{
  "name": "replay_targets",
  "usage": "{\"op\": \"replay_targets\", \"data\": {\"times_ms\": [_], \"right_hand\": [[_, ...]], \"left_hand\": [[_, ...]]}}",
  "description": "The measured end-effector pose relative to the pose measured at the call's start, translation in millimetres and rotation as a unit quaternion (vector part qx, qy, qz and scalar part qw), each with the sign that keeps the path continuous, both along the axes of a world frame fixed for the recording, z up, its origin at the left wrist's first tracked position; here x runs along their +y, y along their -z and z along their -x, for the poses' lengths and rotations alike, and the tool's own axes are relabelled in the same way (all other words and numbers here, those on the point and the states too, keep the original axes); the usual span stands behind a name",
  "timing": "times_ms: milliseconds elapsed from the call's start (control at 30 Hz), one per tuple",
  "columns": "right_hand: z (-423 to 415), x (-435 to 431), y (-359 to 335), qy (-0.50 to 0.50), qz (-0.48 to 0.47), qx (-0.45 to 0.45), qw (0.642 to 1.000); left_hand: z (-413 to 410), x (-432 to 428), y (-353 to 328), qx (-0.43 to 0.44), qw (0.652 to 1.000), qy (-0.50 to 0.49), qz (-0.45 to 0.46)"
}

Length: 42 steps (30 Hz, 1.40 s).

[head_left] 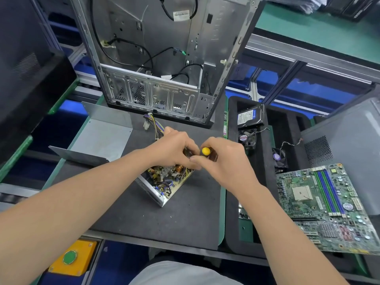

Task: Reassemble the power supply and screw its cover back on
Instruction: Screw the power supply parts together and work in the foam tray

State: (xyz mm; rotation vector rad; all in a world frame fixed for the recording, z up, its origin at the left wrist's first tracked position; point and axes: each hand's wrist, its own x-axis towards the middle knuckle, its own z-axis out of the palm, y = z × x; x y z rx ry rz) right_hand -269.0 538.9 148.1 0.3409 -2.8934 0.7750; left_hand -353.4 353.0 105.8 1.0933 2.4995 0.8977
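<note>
- On the dark mat (185,214), the grey cover (102,136) lies left of the open power supply (164,184), apart from it
- Over the power supply, the left hand (174,149) curls its fingers; what it holds is hidden
- The right hand (224,161) pinches a yellow-capped screwdriver (205,151), cap end up

Left hand (174,149), right hand (224,159) at yellow-capped screwdriver (206,151) over open power supply (164,182)

**Both hands meet in the middle**

My forearms reach forward and converge. My left hand (174,148) lies knuckles up, fingers curled under; their grip is hidden. My right hand (225,159) curls round a screwdriver (205,151), thumb against the left.
</note>
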Motion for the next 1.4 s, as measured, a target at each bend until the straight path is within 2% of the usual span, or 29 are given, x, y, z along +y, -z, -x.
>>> {"op": "replay_targets", "data": {"times_ms": [67, 133, 300, 467, 533, 600, 767, 967, 1233, 1333, 1400], "right_hand": [[2, 6, -6, -0.080, 0.004, -0.023, 0.997], [2, 9, -6, -0.105, -0.002, -0.024, 0.994], [-5, 0, 5, -0.041, -0.001, 0.063, 0.997], [-10, -16, 19, 0.111, 0.037, 0.115, 0.986], [-9, -15, 19, 0.128, 0.039, 0.134, 0.982], [-9, -10, 16, 0.103, 0.041, 0.109, 0.988], [-8, 8, 3, -0.081, 0.056, 0.012, 0.995], [-4, -3, 0, -0.025, 0.035, 0.039, 0.998], [-2, -13, 6, 0.060, 0.022, 0.019, 0.998], [-3, -8, 1, 0.029, 0.020, -0.001, 0.999], [-1, 0, -8, -0.057, 0.036, -0.038, 0.997]], "left_hand": [[1, -1, -2, -0.004, 1.000, -0.002, 0.007], [0, -1, -5, -0.009, 1.000, -0.002, 0.002], [-1, 0, -4, -0.011, 1.000, -0.014, -0.002], [0, 2, 0, -0.019, 0.999, -0.038, -0.029], [-1, 4, 0, -0.018, 0.998, -0.041, -0.037], [0, 3, 0, -0.021, 0.999, -0.018, -0.036], [1, 0, 1, -0.006, 0.999, -0.004, -0.033], [-1, 1, 2, 0.014, 0.998, -0.013, -0.066], [3, 6, 7, 0.024, 0.998, 0.020, -0.057], [3, 4, 6, 0.019, 0.999, 0.026, -0.041], [5, 3, 6, 0.017, 0.999, 0.013, -0.024]]}}
